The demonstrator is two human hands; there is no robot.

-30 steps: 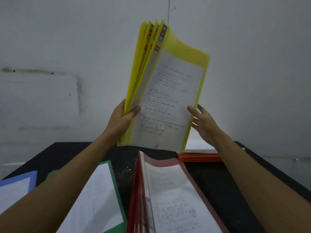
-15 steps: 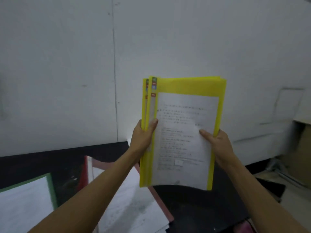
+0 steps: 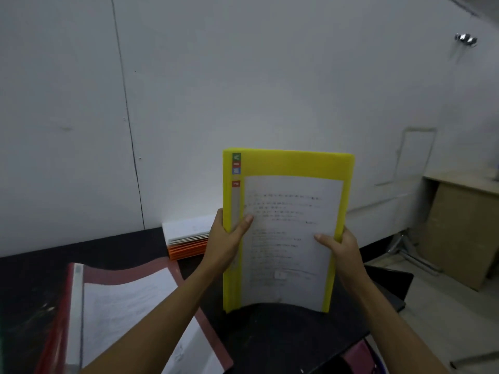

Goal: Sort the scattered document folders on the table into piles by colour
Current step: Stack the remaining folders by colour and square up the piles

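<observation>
A stack of yellow folders (image 3: 286,164) stands upright, its bottom edge at or just above the black table (image 3: 283,336). My left hand (image 3: 225,242) grips the stack's left spine edge, thumb on the front sheet. My right hand (image 3: 341,248) holds the right edge, thumb on the paper. A pile of red folders (image 3: 129,268) with white sheets lies flat at the left. An orange pile (image 3: 186,251) lies against the wall behind my left hand.
A white wall (image 3: 189,90) rises right behind the table. The table's right edge drops off near a dark panel (image 3: 388,279). A cardboard-coloured cabinet (image 3: 461,228) and metal legs (image 3: 407,247) stand on the floor at the right.
The yellow stack came down from high in the air and was squared up from a fanned spread. My right hand closed on its right edge. The view swung right; green and blue folders left the frame.
</observation>
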